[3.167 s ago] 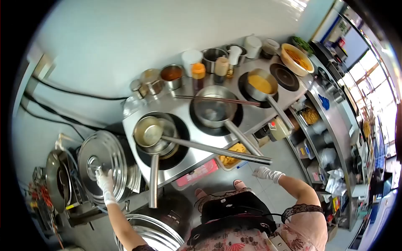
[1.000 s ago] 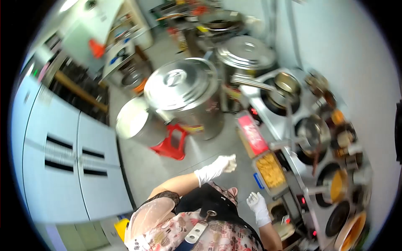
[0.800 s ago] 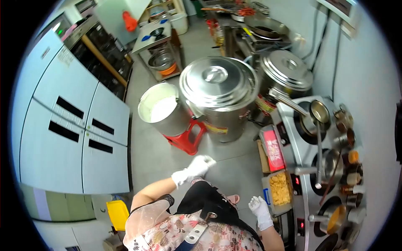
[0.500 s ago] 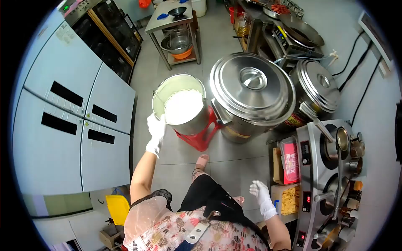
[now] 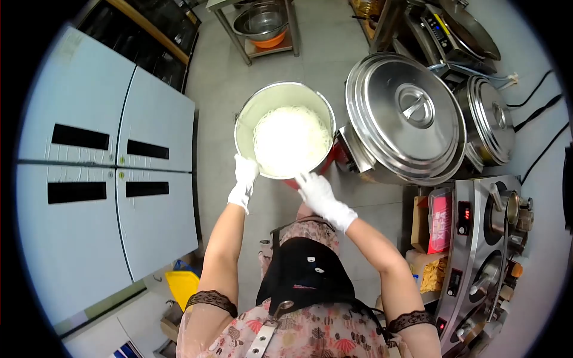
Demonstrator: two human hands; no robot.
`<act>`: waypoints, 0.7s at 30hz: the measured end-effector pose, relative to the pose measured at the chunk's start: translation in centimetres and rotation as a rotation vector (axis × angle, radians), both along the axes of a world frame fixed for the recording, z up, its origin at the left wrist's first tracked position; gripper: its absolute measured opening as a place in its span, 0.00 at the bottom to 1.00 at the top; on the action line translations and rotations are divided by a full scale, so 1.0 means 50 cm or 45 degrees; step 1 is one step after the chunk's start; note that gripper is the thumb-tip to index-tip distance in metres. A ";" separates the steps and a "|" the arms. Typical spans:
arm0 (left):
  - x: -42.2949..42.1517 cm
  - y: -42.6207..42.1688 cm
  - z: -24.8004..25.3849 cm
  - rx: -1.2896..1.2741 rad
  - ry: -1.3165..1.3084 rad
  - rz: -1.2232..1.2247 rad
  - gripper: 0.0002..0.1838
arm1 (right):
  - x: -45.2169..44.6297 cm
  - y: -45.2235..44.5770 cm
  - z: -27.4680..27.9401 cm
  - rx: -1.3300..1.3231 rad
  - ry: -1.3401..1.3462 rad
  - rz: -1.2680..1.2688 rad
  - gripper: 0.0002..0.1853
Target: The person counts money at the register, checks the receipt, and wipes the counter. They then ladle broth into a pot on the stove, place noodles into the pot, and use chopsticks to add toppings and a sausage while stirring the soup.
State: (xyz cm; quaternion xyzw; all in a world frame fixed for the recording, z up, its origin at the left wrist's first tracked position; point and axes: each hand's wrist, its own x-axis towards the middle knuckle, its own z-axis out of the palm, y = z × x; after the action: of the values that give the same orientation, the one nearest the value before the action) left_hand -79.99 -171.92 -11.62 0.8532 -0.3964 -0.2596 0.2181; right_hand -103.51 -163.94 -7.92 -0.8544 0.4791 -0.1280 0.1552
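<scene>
- The round, pale-lined, metal-rimmed bucket [image 5: 283, 95] of white strands [image 5: 291, 140] is set straight ahead of both hands, mouth upward, its long axis roughly upright
- Its near-left rim is gripped by the white-gloved left hand [image 5: 245, 174]
- The white-gloved right hand [image 5: 322, 196] is held at the near rim, fingers extended; whether contact is made cannot be told
- The right side is crowded by the large lidded steel pot [image 5: 388, 119]
</scene>
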 end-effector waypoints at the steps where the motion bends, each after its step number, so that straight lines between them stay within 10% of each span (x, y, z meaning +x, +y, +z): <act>1: 0.006 0.001 -0.012 0.005 -0.006 0.019 0.19 | 0.006 -0.010 -0.016 0.015 0.012 0.007 0.25; 7: 0.019 -0.012 -0.027 0.134 0.031 -0.046 0.23 | 0.020 -0.019 -0.023 0.135 -0.082 -0.073 0.18; 11: 0.152 -0.067 -0.285 0.307 -0.332 -0.529 0.24 | 0.021 -0.012 -0.006 0.168 -0.020 -0.097 0.22; 15: 0.135 -0.063 -0.251 0.245 -0.203 -0.425 0.24 | 0.025 -0.009 -0.010 0.156 -0.051 -0.132 0.22; 17: 0.147 -0.063 -0.291 0.268 -0.708 -0.598 0.14 | 0.025 -0.007 -0.009 0.160 -0.082 -0.157 0.22; 21: 0.006 0.040 -0.034 0.158 0.093 -0.069 0.28 | 0.004 0.018 -0.013 0.121 -0.155 -0.211 0.20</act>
State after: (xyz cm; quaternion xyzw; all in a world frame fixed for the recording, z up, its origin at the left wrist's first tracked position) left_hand -79.69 -169.91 -13.33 0.8439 -0.3944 -0.3204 0.1720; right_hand -103.31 -163.03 -8.58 -0.7943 0.5432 -0.1690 0.2132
